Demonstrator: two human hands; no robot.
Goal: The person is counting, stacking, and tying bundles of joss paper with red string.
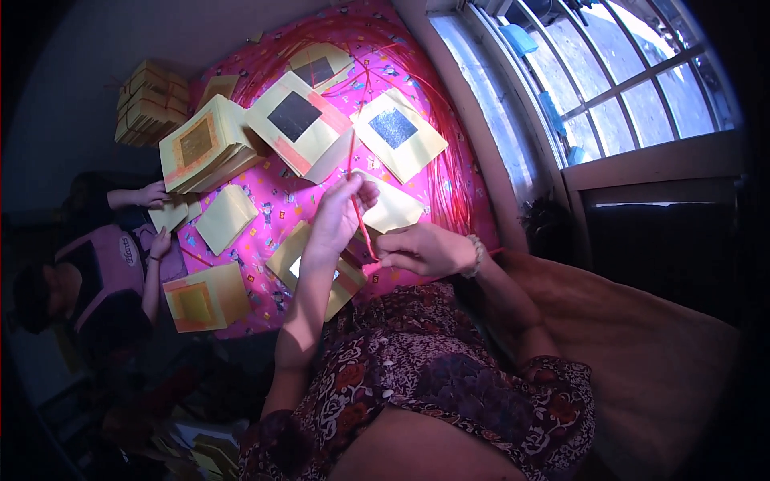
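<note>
1. A red plastic strip (360, 215) is held between both hands above a pink patterned cloth (273, 200). Its long axis runs steeply, from the upper end at the left hand down and slightly rightward to the right hand.
2. The left hand (341, 215) is raised, fingers closed in a pinch on the strip's upper part.
3. The right hand (423, 250) sits lower and to the right, fingers curled shut on the strip's lower end; a beaded bracelet (478, 255) circles that wrist.
4. Directly beneath the hands lies a stack of yellow paper sheets (317, 268), partly covered by the left forearm.
5. Further stacks of yellow paper with dark or gold square centres lie spread over the cloth, one large stack (200, 152) to the upper left.
6. A bundle of loose red strips (449, 172) lies along the cloth's right edge, near the window (609, 80).
7. At the left edge, another person (96, 280) handles a small yellow sheet (170, 215).
8. Tied bundles of paper (151, 104) rest at the far upper left.
</note>
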